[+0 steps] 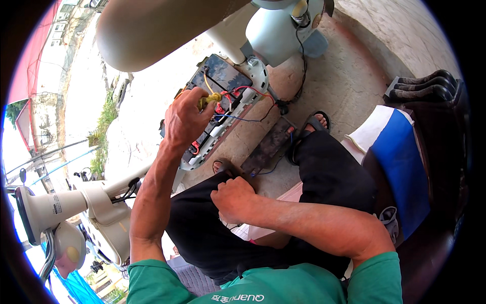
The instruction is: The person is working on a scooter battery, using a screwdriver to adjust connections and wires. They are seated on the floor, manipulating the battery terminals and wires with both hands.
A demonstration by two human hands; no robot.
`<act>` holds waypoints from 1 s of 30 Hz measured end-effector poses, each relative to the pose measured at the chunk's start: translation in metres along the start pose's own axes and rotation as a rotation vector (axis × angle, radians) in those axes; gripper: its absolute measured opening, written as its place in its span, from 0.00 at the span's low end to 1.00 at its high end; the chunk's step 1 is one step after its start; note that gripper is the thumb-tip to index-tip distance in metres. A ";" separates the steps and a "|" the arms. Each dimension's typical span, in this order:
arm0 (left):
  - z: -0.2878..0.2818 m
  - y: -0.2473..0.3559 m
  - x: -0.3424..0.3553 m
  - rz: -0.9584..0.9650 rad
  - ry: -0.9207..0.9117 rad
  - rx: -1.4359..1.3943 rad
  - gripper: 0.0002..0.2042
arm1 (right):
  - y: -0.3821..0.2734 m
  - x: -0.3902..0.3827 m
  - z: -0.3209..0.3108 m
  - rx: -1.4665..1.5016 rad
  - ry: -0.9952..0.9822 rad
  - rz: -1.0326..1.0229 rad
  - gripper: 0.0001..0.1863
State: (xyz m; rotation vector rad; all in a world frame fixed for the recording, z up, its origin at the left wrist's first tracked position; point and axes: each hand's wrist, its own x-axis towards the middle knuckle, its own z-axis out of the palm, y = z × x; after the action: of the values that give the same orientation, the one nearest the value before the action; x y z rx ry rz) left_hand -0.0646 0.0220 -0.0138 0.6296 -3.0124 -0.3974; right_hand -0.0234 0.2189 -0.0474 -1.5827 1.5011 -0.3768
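Observation:
My left hand (188,115) is closed round a yellow-handled tool (212,98), probably a screwdriver; its tip is hidden among wires. It is over a row of dark batteries (223,72) set in the pale frame (257,76) of an electric scooter. Close by are red terminal covers (219,108), a yellow wire (208,83), a red wire (254,89) and a blue wire (235,118). My right hand (234,199) rests closed on my dark-trousered leg (195,223); its fingertips and whatever they may hold are out of sight.
A loose dark battery (263,149) lies on the concrete between my sandalled feet. The scooter's brown seat (152,30) hangs over the far side. Its front column and handlebar (66,207) are at left. A dark padded chair (440,147) with a blue-and-white sheet (397,167) is at right.

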 end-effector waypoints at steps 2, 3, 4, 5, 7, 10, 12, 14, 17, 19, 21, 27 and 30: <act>0.000 0.000 0.001 -0.003 -0.008 -0.008 0.11 | 0.000 0.000 0.000 0.004 0.014 -0.004 0.20; 0.000 -0.001 0.001 -0.005 -0.011 -0.012 0.11 | 0.000 0.000 0.000 0.004 0.012 -0.003 0.20; -0.002 -0.001 0.002 0.001 -0.029 0.007 0.10 | 0.000 0.000 0.000 0.005 0.011 -0.003 0.20; -0.005 0.000 0.004 0.008 -0.046 0.026 0.10 | -0.001 0.001 0.000 0.005 0.010 -0.003 0.20; -0.010 0.001 0.008 0.029 -0.075 0.052 0.10 | 0.000 0.001 0.001 0.006 0.022 -0.003 0.20; -0.013 0.003 0.012 0.058 -0.114 0.074 0.10 | 0.000 0.000 0.002 0.005 0.045 -0.008 0.20; -0.015 0.005 0.012 0.059 -0.138 0.092 0.10 | 0.001 -0.001 0.001 0.006 0.051 -0.010 0.20; -0.013 0.004 0.009 0.095 -0.119 0.106 0.09 | 0.001 0.000 -0.001 0.008 0.046 -0.009 0.19; -0.008 0.001 0.007 0.126 -0.098 0.108 0.09 | 0.002 -0.001 -0.001 0.008 0.055 -0.017 0.19; -0.010 -0.001 0.006 0.153 -0.090 0.123 0.08 | 0.000 -0.001 -0.001 0.005 0.036 -0.020 0.19; -0.012 -0.004 0.013 0.199 -0.086 0.145 0.06 | -0.002 -0.001 0.000 0.001 0.029 -0.019 0.19; -0.016 0.006 0.041 0.308 -0.154 0.226 0.06 | 0.000 0.000 0.007 -0.025 0.064 -0.022 0.18; -0.016 0.019 0.052 0.079 -0.222 0.164 0.12 | -0.001 0.001 0.011 -0.024 0.065 -0.020 0.17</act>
State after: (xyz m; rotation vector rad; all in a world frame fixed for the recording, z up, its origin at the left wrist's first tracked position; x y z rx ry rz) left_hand -0.1184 0.0142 0.0055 0.5039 -3.2950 -0.2324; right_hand -0.0150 0.2222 -0.0532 -1.6185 1.5457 -0.4272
